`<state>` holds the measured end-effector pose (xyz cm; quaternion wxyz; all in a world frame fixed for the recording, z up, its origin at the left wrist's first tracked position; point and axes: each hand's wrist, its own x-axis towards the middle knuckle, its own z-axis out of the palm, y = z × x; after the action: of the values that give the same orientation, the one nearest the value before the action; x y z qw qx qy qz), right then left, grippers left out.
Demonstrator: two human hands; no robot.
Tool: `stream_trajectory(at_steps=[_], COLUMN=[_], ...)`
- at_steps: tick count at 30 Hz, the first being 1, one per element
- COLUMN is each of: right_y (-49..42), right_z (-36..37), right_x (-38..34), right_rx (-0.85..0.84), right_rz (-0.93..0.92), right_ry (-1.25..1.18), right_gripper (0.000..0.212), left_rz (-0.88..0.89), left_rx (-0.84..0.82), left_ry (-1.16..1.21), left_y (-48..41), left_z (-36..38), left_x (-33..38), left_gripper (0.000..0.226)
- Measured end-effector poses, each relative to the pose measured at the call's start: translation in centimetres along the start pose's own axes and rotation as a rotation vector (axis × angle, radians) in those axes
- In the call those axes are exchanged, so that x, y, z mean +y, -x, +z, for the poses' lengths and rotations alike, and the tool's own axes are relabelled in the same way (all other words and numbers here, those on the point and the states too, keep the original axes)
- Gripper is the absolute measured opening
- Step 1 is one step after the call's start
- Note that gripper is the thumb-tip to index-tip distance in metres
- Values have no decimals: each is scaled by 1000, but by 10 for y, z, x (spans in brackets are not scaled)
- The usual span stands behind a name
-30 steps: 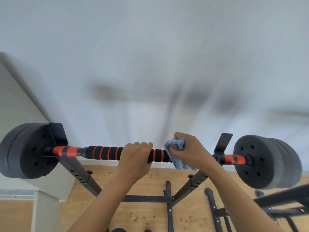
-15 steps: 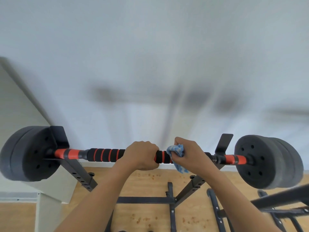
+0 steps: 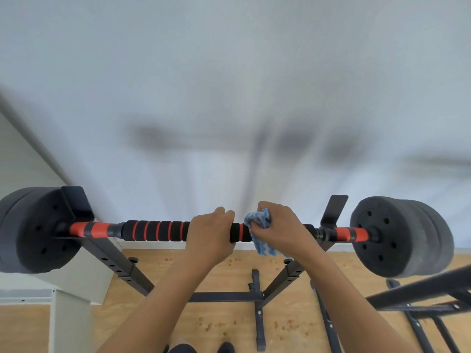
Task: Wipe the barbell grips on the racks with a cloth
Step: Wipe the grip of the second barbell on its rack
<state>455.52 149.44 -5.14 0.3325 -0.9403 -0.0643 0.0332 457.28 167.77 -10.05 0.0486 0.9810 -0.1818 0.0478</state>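
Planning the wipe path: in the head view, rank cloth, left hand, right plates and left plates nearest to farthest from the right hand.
1. cloth: gripped in the right hand.
2. left hand: just beside, gripping the bar.
3. right plates: bar's right end.
4. left plates: far left end.

1. Soft, even light is filling the room; nothing is glaring.
2. Blurred grey shadows are falling on the plain white wall (image 3: 229,72) ahead of me.
3. The wide lens is bulging the round black weight plate (image 3: 397,235) at my right edge and the matching plate (image 3: 33,233) at my left.
4. The black-and-orange foam barbell grip (image 3: 155,230) is showing sharp.
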Motion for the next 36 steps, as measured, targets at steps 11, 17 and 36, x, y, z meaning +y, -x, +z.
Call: stream_trajectory(at_steps=[11, 17, 36], right_y=[-4, -5, -12], right_z=[2, 8, 6], right_x=[-1, -1, 2], right_rx=[13, 37, 8], right_rz=[9, 28, 15], right_ry=[43, 69, 64], right_gripper=[37, 25, 27], left_rz=[-2, 72, 75], left_rx=[-448, 107, -223], left_ry=[71, -64, 6], left_y=[-25, 4, -22], left_z=[-29, 4, -13], left_x=[-5, -1, -12], left_gripper=[15, 29, 19])
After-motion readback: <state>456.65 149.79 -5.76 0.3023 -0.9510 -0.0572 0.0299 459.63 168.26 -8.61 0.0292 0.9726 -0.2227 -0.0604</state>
